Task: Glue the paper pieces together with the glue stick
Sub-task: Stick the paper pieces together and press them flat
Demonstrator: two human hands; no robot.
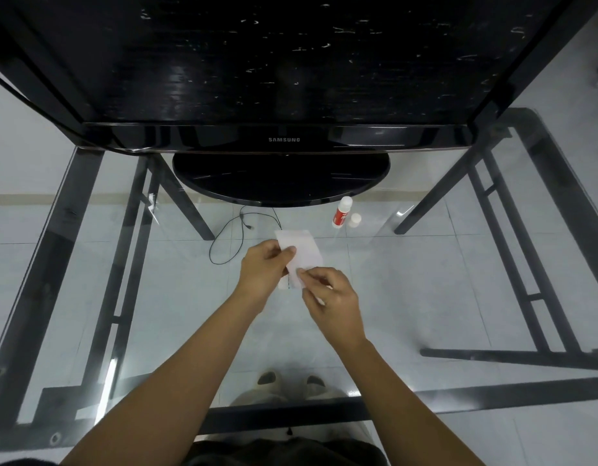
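White paper pieces (302,252) are held just above the glass table, near its middle. My left hand (265,269) pinches their left edge between thumb and fingers. My right hand (331,294) pinches the lower corner. I cannot tell how many sheets overlap. The glue stick (341,212), white with a red label, stands upright and uncapped beyond the paper to the right. Its white cap (355,219) sits beside it on the glass.
A black Samsung television (280,79) on an oval stand (280,178) fills the far half of the glass table (458,280). A thin black cable (233,237) loops on the floor below. The black metal table frame (512,250) shows through the glass.
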